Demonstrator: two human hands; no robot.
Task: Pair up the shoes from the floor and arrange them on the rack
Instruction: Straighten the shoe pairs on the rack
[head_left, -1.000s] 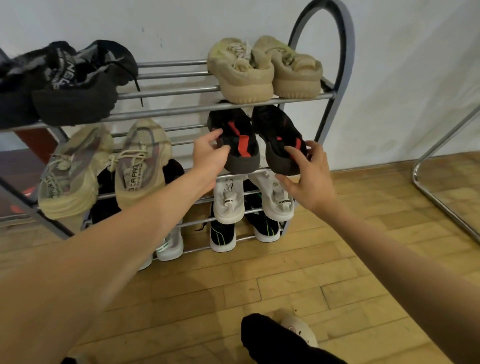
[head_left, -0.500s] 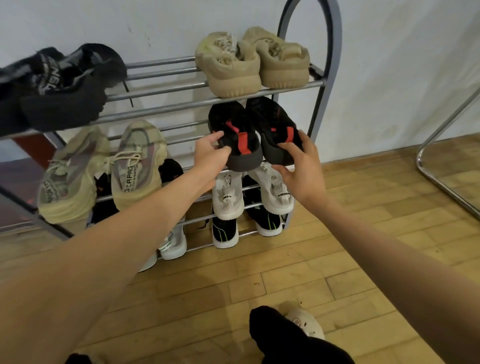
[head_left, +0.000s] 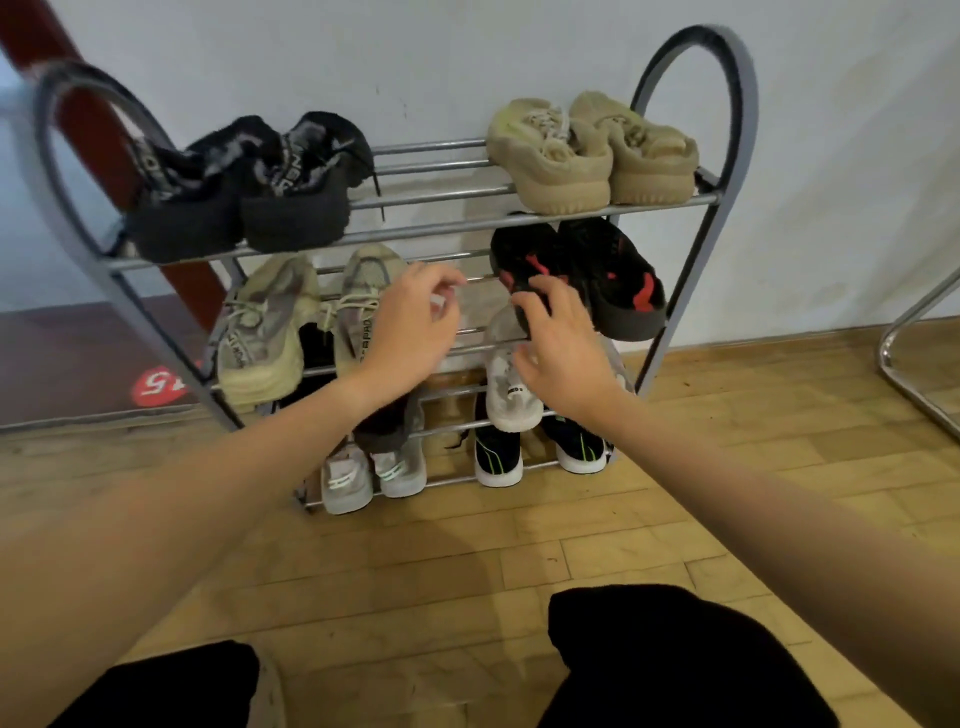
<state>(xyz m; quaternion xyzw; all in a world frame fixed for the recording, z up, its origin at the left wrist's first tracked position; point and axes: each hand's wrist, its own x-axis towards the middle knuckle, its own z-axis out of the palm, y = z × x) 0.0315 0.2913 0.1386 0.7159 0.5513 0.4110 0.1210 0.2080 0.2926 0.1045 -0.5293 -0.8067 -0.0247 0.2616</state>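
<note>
Both hands (head_left: 415, 327) empty before rack (head_left: 727, 130)

White wall (head_left: 831, 130), wooden plank floor (head_left: 441, 561), chrome frame (head_left: 914, 317)

Wooden plank floor (head_left: 467, 551), white wall (head_left: 831, 156), chrome tube frame (head_left: 914, 332), red post (head_left: 104, 135)
</note>
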